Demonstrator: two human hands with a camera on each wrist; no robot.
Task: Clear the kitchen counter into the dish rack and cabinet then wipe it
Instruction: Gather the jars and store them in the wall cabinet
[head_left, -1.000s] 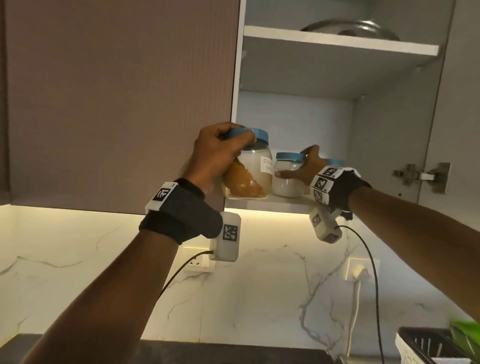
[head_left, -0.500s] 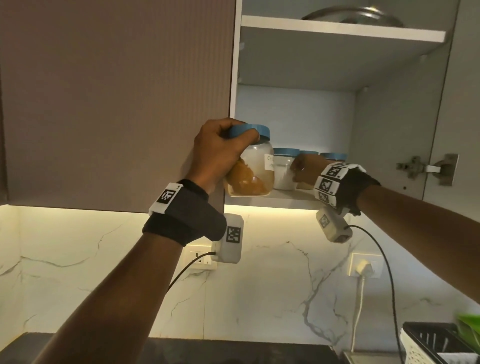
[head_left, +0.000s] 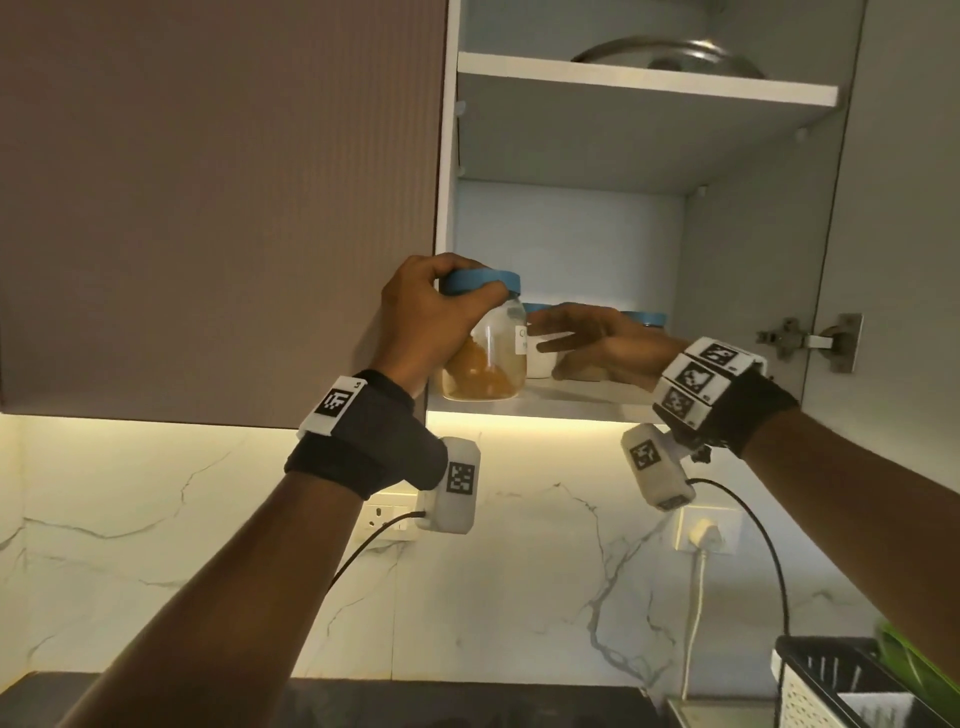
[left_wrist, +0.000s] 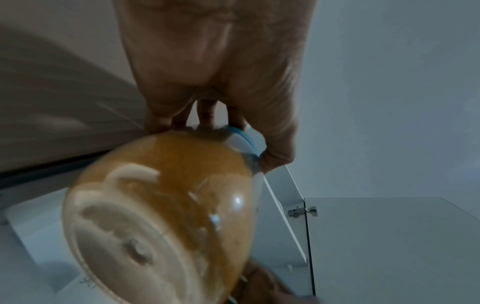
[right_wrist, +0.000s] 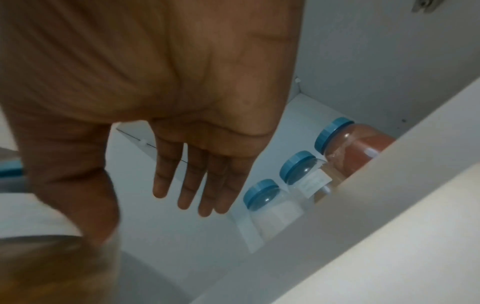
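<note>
Orange powder is filling the bottom half of the jar (head_left: 485, 358) you are holding. Your left hand (head_left: 423, 317) is wrapping its fingers and thumb round the blue lid (head_left: 480, 282) at the top of that jar. You are holding it at the front left corner of the open cabinet (head_left: 571, 239), at the low shelf (head_left: 576, 402). From the head view I cannot tell if the jar's base is sitting on the shelf or hanging just above it. In the left wrist view the jar's round see-through base (left_wrist: 137, 244) is facing the camera, and your fingers (left_wrist: 207, 113) are curling over the lid edge.

Your right hand (head_left: 597, 340) is reaching in beside the jar with flat, straight fingers (right_wrist: 187, 185), and it is gripping nothing. Its fingertips are pointing toward the jar you are holding and are close to it.

Behind your right hand, three more jars with blue lids are standing in a row on the same shelf. One is holding white powder (right_wrist: 270, 211), the middle one (right_wrist: 303, 174) is wearing a white label, and the one by the wall is holding reddish-brown powder (right_wrist: 358, 144).

Up on the high shelf a shiny metal lid (head_left: 670, 54) is lying. Down at the bottom right, a dish rack (head_left: 852, 686) is sitting on the dark counter (head_left: 415, 701).
</note>
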